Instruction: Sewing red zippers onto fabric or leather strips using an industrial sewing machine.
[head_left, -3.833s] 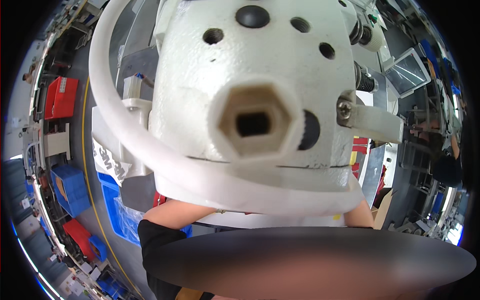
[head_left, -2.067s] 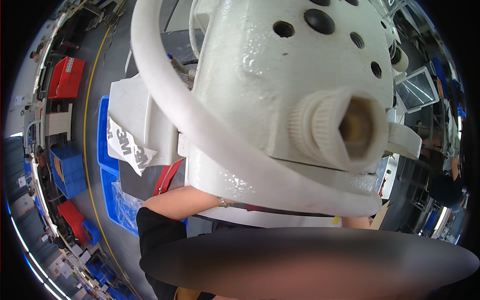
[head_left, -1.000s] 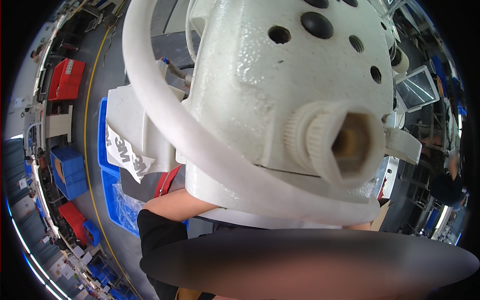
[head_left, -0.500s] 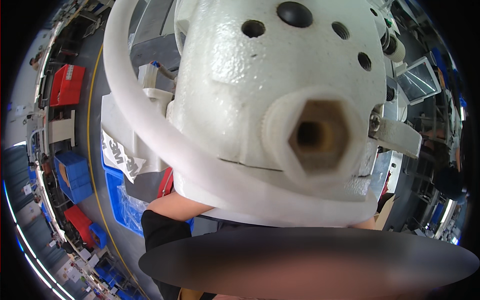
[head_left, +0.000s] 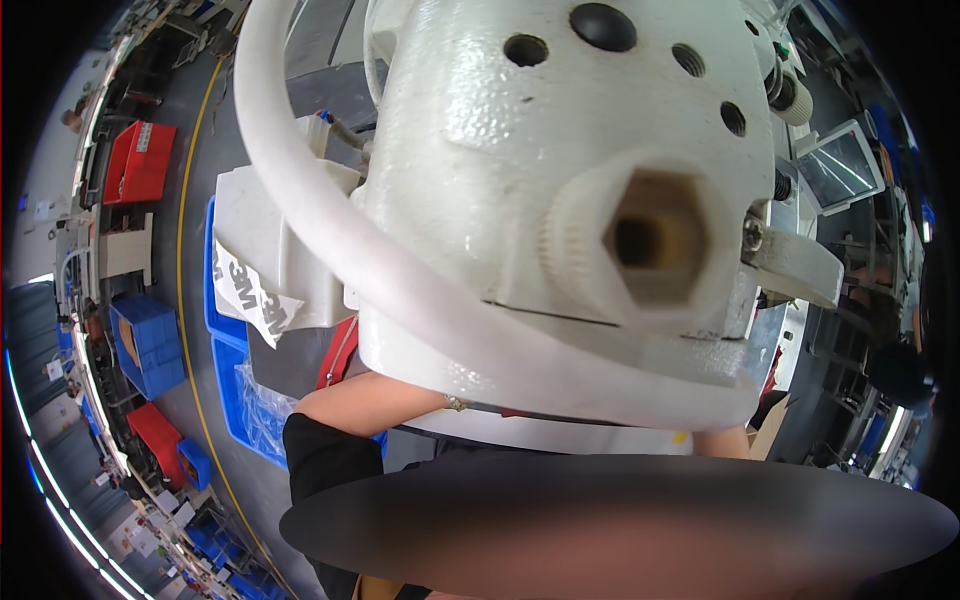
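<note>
A white cast machine body (head_left: 440, 180) fills the upper middle of my view, with several holes, black domed plugs (head_left: 602, 27), a white plastic hex fitting (head_left: 570, 240) and a small bracket (head_left: 800, 265). A thick white hose (head_left: 300, 200) curves down its left and across its lower front. My left forearm (head_left: 365, 405) and right forearm (head_left: 722, 443) reach behind the machine's lower part, where both hands are hidden. A red zippered item (head_left: 338, 350) shows beside my left forearm. A white plastic part with a printed film (head_left: 255, 290) sits left of the body.
Blue trays (head_left: 240, 400) with clear bags are lower left. Across a yellow floor line (head_left: 182, 260) are red bins (head_left: 140, 155), blue crates (head_left: 145, 350) and benches. A screen (head_left: 835, 165) stands upper right; a person in dark clothing (head_left: 895, 370) is at the far right.
The machine sits farther right in my view than 3.8 seconds ago, having shifted right and slightly back since. Both forearms still reach behind it; more of the left white part shows.
</note>
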